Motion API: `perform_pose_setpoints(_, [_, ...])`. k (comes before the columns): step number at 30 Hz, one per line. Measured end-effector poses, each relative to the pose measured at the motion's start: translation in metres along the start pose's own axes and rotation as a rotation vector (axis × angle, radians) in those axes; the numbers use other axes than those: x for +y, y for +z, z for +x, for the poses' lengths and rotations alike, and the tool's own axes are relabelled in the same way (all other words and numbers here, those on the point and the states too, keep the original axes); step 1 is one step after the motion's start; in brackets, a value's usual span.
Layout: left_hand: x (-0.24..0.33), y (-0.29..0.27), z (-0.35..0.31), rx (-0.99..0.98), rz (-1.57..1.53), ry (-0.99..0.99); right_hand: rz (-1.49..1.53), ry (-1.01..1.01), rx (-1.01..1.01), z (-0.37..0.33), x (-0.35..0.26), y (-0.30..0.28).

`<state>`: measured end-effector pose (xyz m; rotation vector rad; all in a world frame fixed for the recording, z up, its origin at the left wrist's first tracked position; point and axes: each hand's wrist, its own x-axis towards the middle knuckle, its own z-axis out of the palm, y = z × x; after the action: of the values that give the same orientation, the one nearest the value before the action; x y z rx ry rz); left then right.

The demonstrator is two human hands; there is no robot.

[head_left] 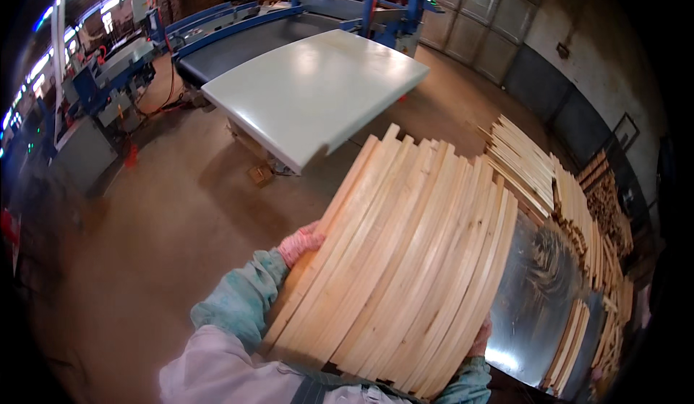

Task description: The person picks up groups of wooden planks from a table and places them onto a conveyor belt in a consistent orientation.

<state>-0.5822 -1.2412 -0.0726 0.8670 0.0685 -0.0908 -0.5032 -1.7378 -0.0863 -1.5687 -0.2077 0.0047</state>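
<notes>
- Head view: a bundle of pale wooden strips (401, 259) is held up in front of the person's body, the strips side by side with their long edges touching. Their far ends are uneven, some reaching past others.
- The bundle is just beside the near corner of a pale slab and left of a metal-topped desk; its far ends point toward the slab's right-hand edge.
- The left hand (301, 245), pinkish like a glove, grasps the left side of the bundle, fingers against the outermost strip.
- The right hand (481, 337) grasps the opposite side, near the lower end; most of it is hidden behind the wood.
- Green sleeve covers (242, 299) clothe both forearms.
- The desk (531, 303) has a shiny top with brownish smears toward its far part. A few loose strips (567, 347) lie together near its lower right corner.
- Stacked strips (520, 162) lie beyond the desk's far edge, and more piled wood (611, 209) runs along its right.
- The smooth pale slab (318, 89) lies level, with a small brown block (260, 175) on the floor (152, 259) below its near edge.
- Behind the slab is a blue-framed machine (369, 6) with a dark belt (249, 48).
- Panelled doors (481, 6) rise at the back.
</notes>
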Motion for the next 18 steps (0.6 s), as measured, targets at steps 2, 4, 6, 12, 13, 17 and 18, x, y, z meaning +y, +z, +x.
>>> perform_pose_setpoints(2, [-0.015,0.002,0.008,0.018,0.004,0.071,0.272,0.071,-0.131,0.03,0.013,-0.011])
perform_pose_setpoints(4, [-0.03,0.008,0.017,0.053,0.032,0.131,0.161,0.033,-0.277,0.066,0.011,-0.019])
perform_pose_setpoints(6, [-0.042,0.01,0.038,0.056,0.024,0.174,-0.151,-0.162,-0.324,0.109,0.029,-0.032])
perform_pose_setpoints(12, [-0.069,-0.026,0.184,0.182,0.261,0.352,-0.014,-0.077,-0.34,0.24,0.145,-0.039])
perform_pose_setpoints(13, [-0.078,-0.048,0.229,0.235,0.368,0.462,0.181,-0.027,-0.379,0.28,0.173,-0.049])
perform_pose_setpoints(17, [-0.088,-0.07,0.366,0.388,0.453,0.483,0.354,0.189,-0.442,0.391,0.193,-0.024])
perform_pose_setpoints(18, [-0.083,-0.078,0.405,0.327,0.592,0.532,0.505,0.221,-0.385,0.418,0.204,-0.026])
